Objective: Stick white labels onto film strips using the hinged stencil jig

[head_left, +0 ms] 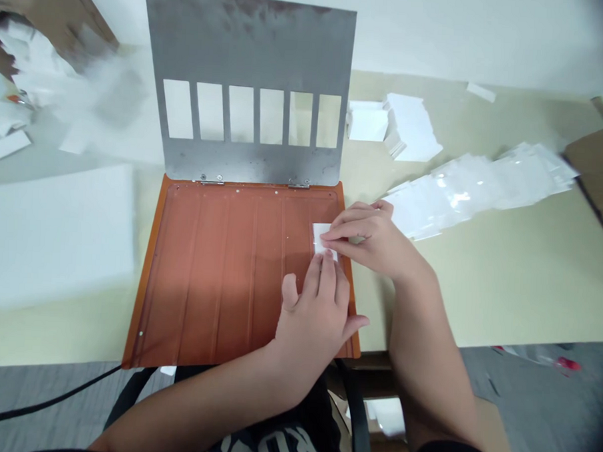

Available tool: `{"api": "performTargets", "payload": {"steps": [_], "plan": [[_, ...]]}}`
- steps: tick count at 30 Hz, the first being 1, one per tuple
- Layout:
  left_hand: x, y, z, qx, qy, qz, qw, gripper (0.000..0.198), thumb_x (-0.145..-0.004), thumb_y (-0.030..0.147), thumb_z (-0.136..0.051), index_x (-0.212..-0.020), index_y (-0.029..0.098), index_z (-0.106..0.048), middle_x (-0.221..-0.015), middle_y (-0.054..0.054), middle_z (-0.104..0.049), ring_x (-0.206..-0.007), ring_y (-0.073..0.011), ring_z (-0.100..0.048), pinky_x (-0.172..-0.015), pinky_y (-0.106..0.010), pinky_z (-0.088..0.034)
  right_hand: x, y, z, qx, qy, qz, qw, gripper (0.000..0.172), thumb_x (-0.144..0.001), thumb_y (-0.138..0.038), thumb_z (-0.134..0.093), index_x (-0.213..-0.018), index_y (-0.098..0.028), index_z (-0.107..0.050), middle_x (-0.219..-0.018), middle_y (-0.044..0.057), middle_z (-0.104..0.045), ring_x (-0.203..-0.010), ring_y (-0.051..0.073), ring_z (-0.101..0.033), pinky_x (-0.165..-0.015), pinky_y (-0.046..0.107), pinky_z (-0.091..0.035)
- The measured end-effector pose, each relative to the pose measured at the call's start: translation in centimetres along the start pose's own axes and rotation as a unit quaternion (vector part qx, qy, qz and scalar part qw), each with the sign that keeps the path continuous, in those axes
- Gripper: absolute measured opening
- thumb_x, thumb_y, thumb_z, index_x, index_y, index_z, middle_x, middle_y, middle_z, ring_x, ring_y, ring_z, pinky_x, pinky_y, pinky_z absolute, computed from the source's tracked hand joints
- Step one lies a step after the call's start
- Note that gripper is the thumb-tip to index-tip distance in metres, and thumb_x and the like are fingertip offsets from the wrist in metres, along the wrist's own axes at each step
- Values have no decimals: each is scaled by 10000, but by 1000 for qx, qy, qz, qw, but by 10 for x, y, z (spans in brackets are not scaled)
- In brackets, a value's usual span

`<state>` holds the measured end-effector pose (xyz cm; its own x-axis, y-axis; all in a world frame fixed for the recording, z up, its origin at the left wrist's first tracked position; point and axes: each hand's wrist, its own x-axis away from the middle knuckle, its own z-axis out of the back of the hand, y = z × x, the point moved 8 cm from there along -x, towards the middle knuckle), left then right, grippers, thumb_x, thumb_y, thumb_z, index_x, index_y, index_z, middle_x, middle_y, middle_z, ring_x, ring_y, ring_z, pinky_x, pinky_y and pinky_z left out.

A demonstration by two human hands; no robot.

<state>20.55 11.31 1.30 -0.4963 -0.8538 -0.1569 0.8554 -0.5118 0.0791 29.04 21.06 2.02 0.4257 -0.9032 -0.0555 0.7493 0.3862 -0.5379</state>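
Observation:
A small white card [321, 231] lies on the right part of an orange-brown grooved plate [204, 268]. My left hand [320, 307] rests palm down over the plate, fingers stretched out, their tips on the card's near end. From the right, my right hand [368, 232] reaches in with thumb and fingertips pinched together at the card. The fingers hide much of the card. Hinged to the plate's back edge, a grey metal panel [249, 50] with several rectangular cut-outs stands raised.
White card stacks [413, 127] sit behind on the right, near a spread row of clear plastic sleeves [476, 183]. At left are a white sheet [56, 232] and crumpled plastic bags [107, 91]. A black cable [48, 401] runs off the plate's near left corner.

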Motion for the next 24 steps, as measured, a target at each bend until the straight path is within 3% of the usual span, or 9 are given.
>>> {"api": "performTargets", "payload": {"steps": [24], "plan": [[0,0,7,-28,-3,-25,999,691,-911,684,-433,-1279,136,-639,-1420,-86,-574,-1249,-268,-511,-888,-394,-354,4,-5,-2,32,-24,10,999,265,-959,-290,-515,-781,-302,-711,-884,-18,-710,-871,204,-599,-911,464,-215]]}}
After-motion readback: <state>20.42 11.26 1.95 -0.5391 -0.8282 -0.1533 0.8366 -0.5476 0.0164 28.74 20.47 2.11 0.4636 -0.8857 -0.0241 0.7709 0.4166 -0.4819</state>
